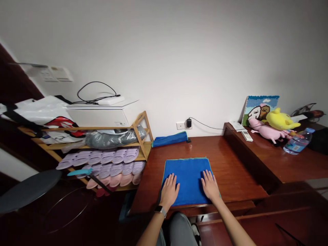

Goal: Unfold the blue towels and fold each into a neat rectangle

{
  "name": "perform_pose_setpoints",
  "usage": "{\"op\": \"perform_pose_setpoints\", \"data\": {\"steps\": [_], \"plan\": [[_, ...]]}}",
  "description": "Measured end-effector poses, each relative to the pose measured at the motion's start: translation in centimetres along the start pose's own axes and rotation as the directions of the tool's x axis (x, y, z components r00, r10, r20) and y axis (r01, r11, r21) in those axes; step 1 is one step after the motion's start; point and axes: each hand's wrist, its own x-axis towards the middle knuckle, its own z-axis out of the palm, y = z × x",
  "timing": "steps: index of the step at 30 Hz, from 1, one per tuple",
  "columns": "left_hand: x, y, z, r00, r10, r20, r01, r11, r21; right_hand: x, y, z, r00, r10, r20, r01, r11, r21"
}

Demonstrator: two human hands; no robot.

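A blue cloth (189,181) with green edging lies spread flat on the brown wooden desk (233,171). On its left side rests my left hand (169,192), palm down with the fingers stretched out. My right hand (210,184) lies flat on the opposite side, fingers extended over the cloth's right edge. Neither hand grips anything. Behind, near the wall, another blue cloth (170,139) is folded into a long strip.
Left of the desk stands a wooden rack (142,136) with lilac slippers (107,156) and a white box (98,116). A charger (189,122) is plugged into the wall. On the raised right side are plush toys (266,131) and a water bottle (298,141).
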Motion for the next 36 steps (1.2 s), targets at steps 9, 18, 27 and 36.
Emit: {"op": "perform_pose_setpoints", "data": {"steps": [9,18,27,36], "plan": [[11.2,3.3,4.5,0.983,0.160,0.087,-0.155,0.986,-0.068,9.4,-7.5,1.5,0.984,-0.141,0.111,0.136,0.989,0.058],[10.9,-6.1,5.8,0.996,-0.043,0.073,0.046,0.998,-0.048,12.4,0.9,2.0,0.994,0.054,0.093,-0.047,0.996,-0.081],[11.4,-4.2,3.3,0.996,-0.041,0.078,0.043,0.999,-0.029,12.3,0.1,0.7,0.988,0.091,0.127,-0.077,0.991,-0.109],[1.4,3.7,3.0,0.990,0.123,0.070,-0.116,0.989,-0.094,0.4,-7.8,4.5,0.993,-0.109,0.033,0.109,0.994,0.017]]}}
